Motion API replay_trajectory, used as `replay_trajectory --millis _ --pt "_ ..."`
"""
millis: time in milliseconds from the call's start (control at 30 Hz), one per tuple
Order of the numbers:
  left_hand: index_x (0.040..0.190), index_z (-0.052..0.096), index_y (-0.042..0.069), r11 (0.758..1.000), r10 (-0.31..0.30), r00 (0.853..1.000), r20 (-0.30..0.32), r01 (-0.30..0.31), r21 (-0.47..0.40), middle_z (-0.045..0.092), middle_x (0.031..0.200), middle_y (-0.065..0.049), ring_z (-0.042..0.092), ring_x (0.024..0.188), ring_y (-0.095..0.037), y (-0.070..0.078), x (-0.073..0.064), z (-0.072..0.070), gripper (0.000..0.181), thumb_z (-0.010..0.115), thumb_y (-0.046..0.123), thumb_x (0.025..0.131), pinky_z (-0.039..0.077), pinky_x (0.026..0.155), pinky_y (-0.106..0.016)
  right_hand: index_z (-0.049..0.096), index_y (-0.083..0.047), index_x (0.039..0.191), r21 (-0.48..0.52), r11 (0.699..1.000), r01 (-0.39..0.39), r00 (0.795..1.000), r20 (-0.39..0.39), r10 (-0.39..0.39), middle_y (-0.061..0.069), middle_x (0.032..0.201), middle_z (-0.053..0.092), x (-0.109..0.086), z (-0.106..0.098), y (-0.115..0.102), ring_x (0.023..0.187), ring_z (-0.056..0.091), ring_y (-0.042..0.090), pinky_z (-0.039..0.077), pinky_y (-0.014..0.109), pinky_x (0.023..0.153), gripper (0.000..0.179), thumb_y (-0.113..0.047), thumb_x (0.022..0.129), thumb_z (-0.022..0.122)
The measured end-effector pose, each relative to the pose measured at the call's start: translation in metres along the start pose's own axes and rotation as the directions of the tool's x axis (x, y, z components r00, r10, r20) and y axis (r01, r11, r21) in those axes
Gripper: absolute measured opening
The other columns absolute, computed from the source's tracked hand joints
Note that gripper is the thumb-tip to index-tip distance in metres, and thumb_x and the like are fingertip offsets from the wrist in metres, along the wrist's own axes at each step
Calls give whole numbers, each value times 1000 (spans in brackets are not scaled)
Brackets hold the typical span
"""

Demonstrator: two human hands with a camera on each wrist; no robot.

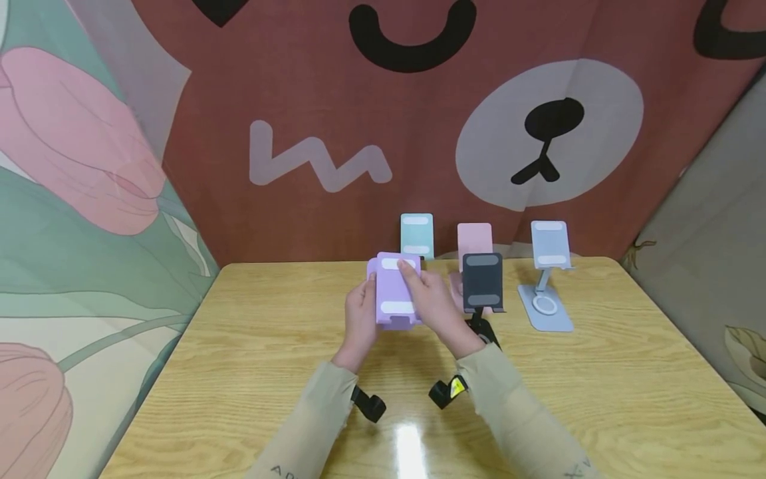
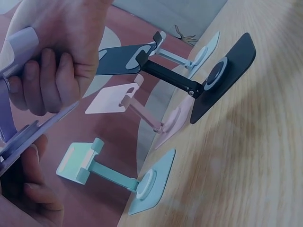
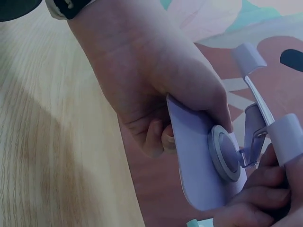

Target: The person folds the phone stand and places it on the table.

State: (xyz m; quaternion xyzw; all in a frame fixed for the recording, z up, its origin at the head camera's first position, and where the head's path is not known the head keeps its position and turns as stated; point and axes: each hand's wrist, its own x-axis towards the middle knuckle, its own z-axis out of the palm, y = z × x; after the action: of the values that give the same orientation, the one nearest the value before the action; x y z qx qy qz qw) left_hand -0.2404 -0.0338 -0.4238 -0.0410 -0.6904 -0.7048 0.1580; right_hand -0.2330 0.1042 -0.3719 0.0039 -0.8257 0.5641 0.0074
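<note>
A purple folding phone stand (image 1: 391,286) is held up over the table between both hands. My left hand (image 1: 359,322) grips its base plate (image 3: 191,156) by the edge, thumb on the side with the round ring. My right hand (image 1: 441,307) holds the phone rest, its thumb lying over the front near the upper white pad and its fingers curled behind, as the left wrist view shows. In the right wrist view the stand's arm (image 3: 253,127) is partly folded, so rest and base stand at an angle, apart from each other.
Behind and right of the hands, other phone stands stand upright on the wooden table (image 1: 269,372): mint (image 1: 416,233), pink (image 1: 475,236), black (image 1: 483,283) and light blue (image 1: 550,246). The black one is close to my right wrist. A printed cloth (image 1: 311,219) hangs behind the table.
</note>
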Motion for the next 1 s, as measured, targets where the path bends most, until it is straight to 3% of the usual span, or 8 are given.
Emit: replay_trajectory --millis 267,500,667,833,1000 --pt "93 71 -8 1000 -10 1000 10 10 -3 69 77 -10 61 67 -12 4 1 -1 44 45 23 111 51 59 -24 65 -4 128 23 1000 8 1000 -29 -8 13 112 68 -4 -3 -4 96 66 25 56 38 79 73 -68 98 47" --pt "99 70 -11 999 -5 1000 21 6 -53 69 77 -8 60 66 -9 10 4 -1 43 44 22 111 50 59 -24 51 -5 121 110 992 56 993 -107 -45 14 106 55 -4 -7 -1 94 54 25 46 36 77 62 -60 95 62" --pt "94 69 -9 998 -26 999 -19 25 -53 69 76 -7 60 66 -10 15 4 -2 46 44 26 111 50 59 -24 49 -4 136 124 991 47 998 -54 -41 13 111 55 -4 -10 6 92 52 27 44 35 72 70 -59 96 62" --pt "97 71 -5 998 -55 998 -16 55 -4 70 83 -10 61 72 -13 16 5 -3 57 40 41 111 50 65 -28 60 -4 134 85 995 44 999 15 -46 15 90 61 -2 -12 10 72 52 26 41 30 57 76 -69 96 51" --pt "114 70 0 995 -93 994 49 90 53 70 96 -11 61 87 -19 18 6 -5 68 30 56 109 49 79 -34 61 -2 135 89 995 40 999 32 -43 14 104 68 -4 -11 10 86 61 24 50 31 67 79 -70 97 47"
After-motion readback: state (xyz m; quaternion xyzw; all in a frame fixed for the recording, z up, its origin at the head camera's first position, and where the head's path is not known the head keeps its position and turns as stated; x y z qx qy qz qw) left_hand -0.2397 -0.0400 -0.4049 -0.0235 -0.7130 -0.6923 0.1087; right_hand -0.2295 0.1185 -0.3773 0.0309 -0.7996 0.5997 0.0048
